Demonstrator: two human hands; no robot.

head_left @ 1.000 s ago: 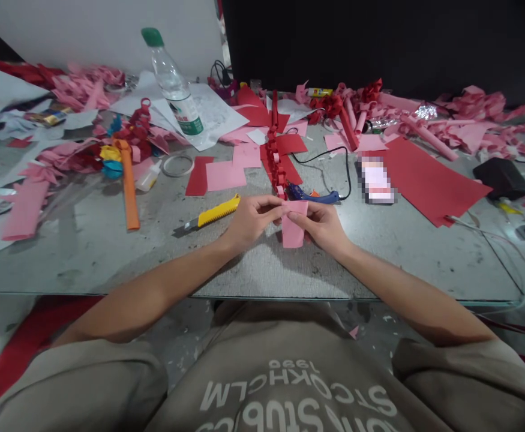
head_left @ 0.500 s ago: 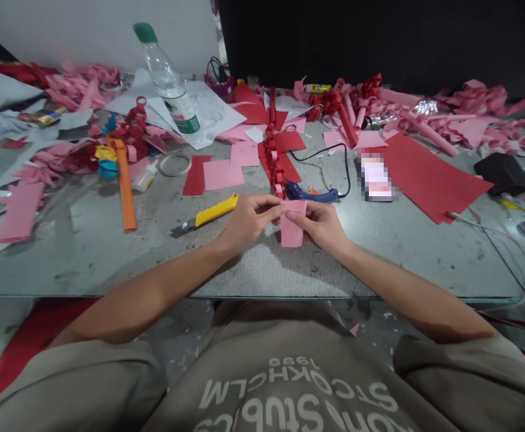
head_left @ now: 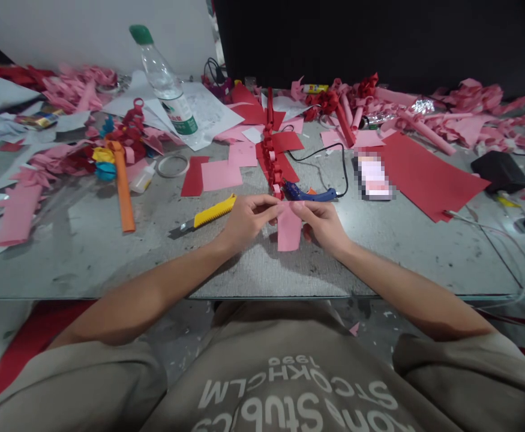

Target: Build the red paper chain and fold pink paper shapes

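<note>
Our left hand [head_left: 252,221] and right hand [head_left: 325,225] pinch pink paper [head_left: 289,231] extending below; likely light, easily creased, best held by edges.

Between the two hands, a small pink paper strip [head_left: 289,231] is held up by its top edge, the upper left corner pinched in the left hand [head_left: 246,222] and the upper right part under the thumb of the right hand [head_left: 325,225]. It is plain and roughly rectangular, longer downward than across, with its broad face toward the person. Below the fingers it hangs loose, slightly askew, its bottom edge gently curved. Whether that lower end touches the counter [head_left: 244,273] cannot be told.
</note>
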